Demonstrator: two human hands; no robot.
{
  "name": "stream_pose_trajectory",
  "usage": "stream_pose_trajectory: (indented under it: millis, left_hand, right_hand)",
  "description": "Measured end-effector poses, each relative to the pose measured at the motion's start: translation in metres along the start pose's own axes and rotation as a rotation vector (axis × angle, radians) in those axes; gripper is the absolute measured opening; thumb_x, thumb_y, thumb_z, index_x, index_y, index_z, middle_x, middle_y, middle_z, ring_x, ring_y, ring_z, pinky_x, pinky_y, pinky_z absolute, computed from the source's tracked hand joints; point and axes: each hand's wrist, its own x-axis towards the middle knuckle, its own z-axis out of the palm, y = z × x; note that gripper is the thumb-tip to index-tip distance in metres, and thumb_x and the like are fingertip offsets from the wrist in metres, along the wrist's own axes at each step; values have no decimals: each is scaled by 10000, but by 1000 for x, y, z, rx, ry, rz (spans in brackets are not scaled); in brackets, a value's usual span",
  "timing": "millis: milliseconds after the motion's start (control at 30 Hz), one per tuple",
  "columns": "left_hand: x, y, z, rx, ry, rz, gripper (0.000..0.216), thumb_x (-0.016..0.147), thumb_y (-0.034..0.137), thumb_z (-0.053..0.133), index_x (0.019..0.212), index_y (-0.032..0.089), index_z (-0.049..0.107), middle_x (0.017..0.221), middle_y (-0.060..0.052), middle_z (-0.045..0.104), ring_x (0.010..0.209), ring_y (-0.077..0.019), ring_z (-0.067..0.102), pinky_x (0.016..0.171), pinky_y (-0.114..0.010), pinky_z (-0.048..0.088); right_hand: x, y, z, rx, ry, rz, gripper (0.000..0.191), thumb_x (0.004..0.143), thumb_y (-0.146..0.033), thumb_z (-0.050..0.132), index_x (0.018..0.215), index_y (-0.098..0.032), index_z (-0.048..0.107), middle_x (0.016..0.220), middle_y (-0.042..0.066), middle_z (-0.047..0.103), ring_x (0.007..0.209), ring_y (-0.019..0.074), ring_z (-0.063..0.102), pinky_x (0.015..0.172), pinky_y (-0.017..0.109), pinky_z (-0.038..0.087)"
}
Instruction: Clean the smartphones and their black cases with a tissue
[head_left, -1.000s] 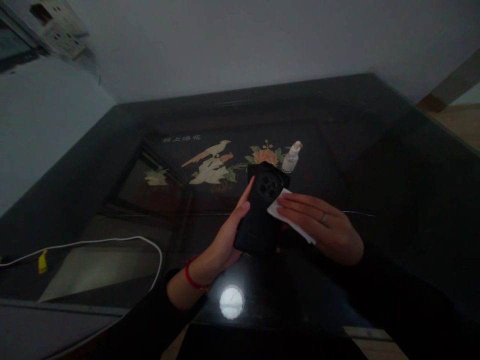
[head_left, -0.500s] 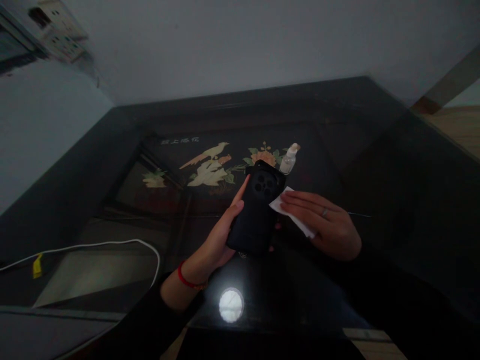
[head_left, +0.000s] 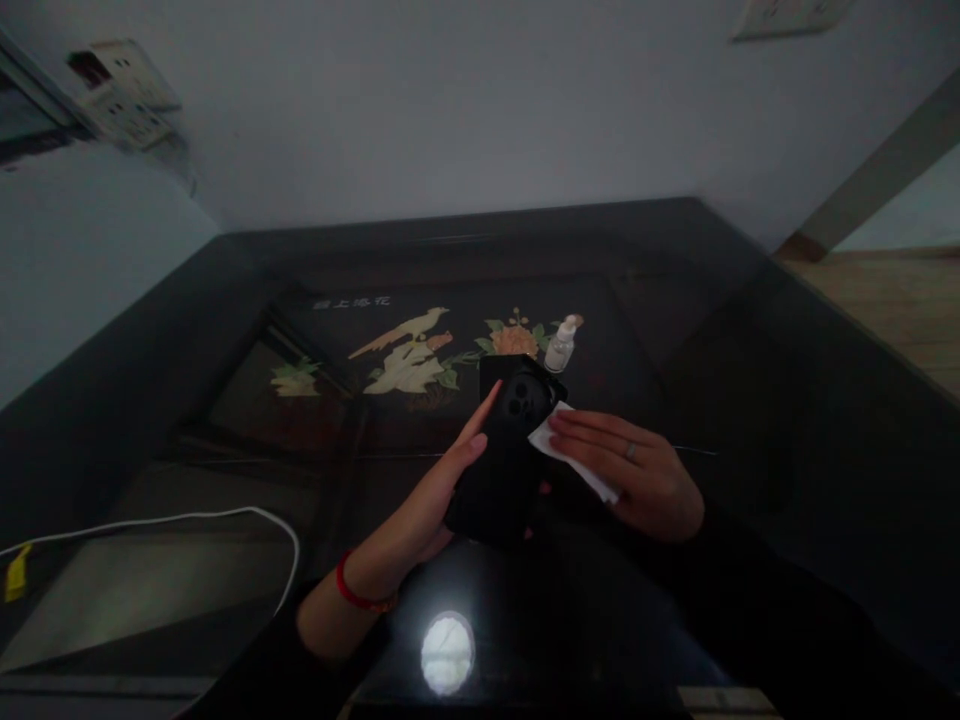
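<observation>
A black phone [head_left: 496,480] with a round camera bump near its top is held up in my left hand [head_left: 442,490], back side facing me. The thumb lies along its left edge and fingertips show at the right edge. My right hand [head_left: 637,475] grips a folded white tissue [head_left: 574,460], its fingers pressed flat together on it. The tissue's tip meets the phone's right side beside the camera bump. Just beyond the phone stands a small clear bottle [head_left: 560,345] with a white top.
The dark glossy table [head_left: 465,235] bears a bird-and-flower picture [head_left: 409,365]. A white cable [head_left: 165,518] with a yellow tag [head_left: 18,572] runs across the left. Sockets [head_left: 131,95] sit on the wall at upper left. A round light reflection shows near the front.
The view has tilted up, so the table and hands sit lower and more to the left. The tissue is slightly closer to the camera bump. Both hands keep their hold.
</observation>
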Motion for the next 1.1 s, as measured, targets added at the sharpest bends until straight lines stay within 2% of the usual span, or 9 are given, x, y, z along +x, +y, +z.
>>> stream_pose_trajectory:
  millis: [200, 300, 400, 500, 600, 800, 967, 1100]
  left_hand:
    - [1, 2, 4, 23, 80, 59, 645, 899, 383, 493, 1477, 440, 212, 1544, -86, 319, 949, -289, 662, 609, -414, 607]
    - [1, 1, 3, 2, 37, 15, 663, 913, 392, 473, 1482, 458, 140, 1486, -109, 412, 941, -293, 676, 616, -417, 599]
    - [-1, -1, 0, -30, -45, -68, 653, 929, 410, 440, 1480, 473, 95, 1388, -118, 524, 955, -309, 685, 650, -431, 587]
    - [-3, -6, 1, -95, -131, -155, 657, 938, 431, 415, 1485, 462, 52, 1312, -115, 591, 983, -322, 679, 673, -444, 573]
    - [-3, -12, 5, -157, -178, -229, 653, 940, 437, 402, 1498, 423, 63, 1267, -122, 624, 953, -316, 687, 668, -441, 560]
    - [-3, -11, 4, -197, -147, -263, 599, 925, 477, 388, 1472, 241, 322, 1161, -177, 666, 961, -325, 672, 680, -447, 552]
    - [0, -5, 0, -255, -102, -184, 643, 915, 475, 406, 1494, 263, 223, 1202, -170, 642, 951, -339, 675, 666, -485, 561]
    - [-1, -10, 5, -233, -144, -241, 645, 912, 464, 429, 1495, 291, 215, 1219, -161, 632, 963, -344, 672, 662, -466, 563]
  right_hand:
    - [-2, -6, 3, 100, -81, -144, 315, 907, -135, 484, 1174, -31, 614, 1163, 188, 679, 1215, 252, 568, 941, 391, 559]
    - [-2, -1, -1, 44, -23, -46, 347, 898, -97, 482, 1225, -75, 595, 1180, 168, 676, 1206, 231, 577, 945, 387, 558]
    - [-3, 9, -8, -36, 93, 66, 417, 881, -65, 499, 1287, -134, 565, 1189, 146, 676, 1180, 221, 598, 949, 396, 556]
    - [-3, 12, -12, -80, 160, 96, 440, 882, -80, 505, 1315, -152, 551, 1208, 139, 668, 1188, 241, 593, 964, 424, 546]
    - [-2, 11, -8, -77, 129, 65, 426, 890, -99, 503, 1313, -121, 552, 1251, 157, 638, 1227, 259, 561, 979, 442, 537]
    - [-4, 17, -5, -120, 31, 10, 475, 870, -8, 479, 1335, -96, 513, 1263, 179, 624, 1275, 242, 513, 1004, 435, 523]
    - [-5, 20, -12, -119, 48, 26, 514, 860, -4, 486, 1359, -124, 490, 1266, 164, 627, 1269, 242, 520, 980, 442, 541]
    - [0, 15, -12, -112, 102, 42, 497, 875, -39, 506, 1360, -142, 495, 1282, 147, 619, 1256, 247, 533, 986, 444, 539]
